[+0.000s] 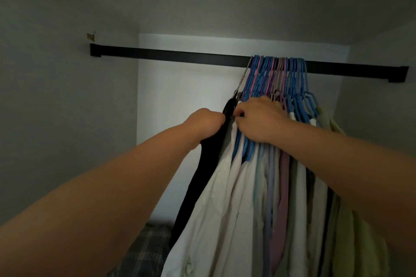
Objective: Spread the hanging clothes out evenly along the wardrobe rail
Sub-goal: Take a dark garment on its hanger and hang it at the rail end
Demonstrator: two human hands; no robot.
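Note:
A black wardrobe rail (171, 54) runs across the closet from left wall to right wall. Several hangers (276, 74), blue, pink and purple, are packed tight together right of the rail's middle. Their clothes (258, 186), mostly white with pale blue, mauve and light green ones, hang in one dense bunch. A black garment (202, 175) is the leftmost piece. My left hand (206, 122) is closed on the shoulder of the black garment. My right hand (258, 117) rests on the blue hangers beside it, fingers curled into them.
The rail's left half is bare, and a short bare stretch (351, 72) lies right of the bunch. White closet walls close in on both sides. A plaid fabric (144, 252) lies low at the bottom. A small bracket mark (91, 36) sits on the left wall.

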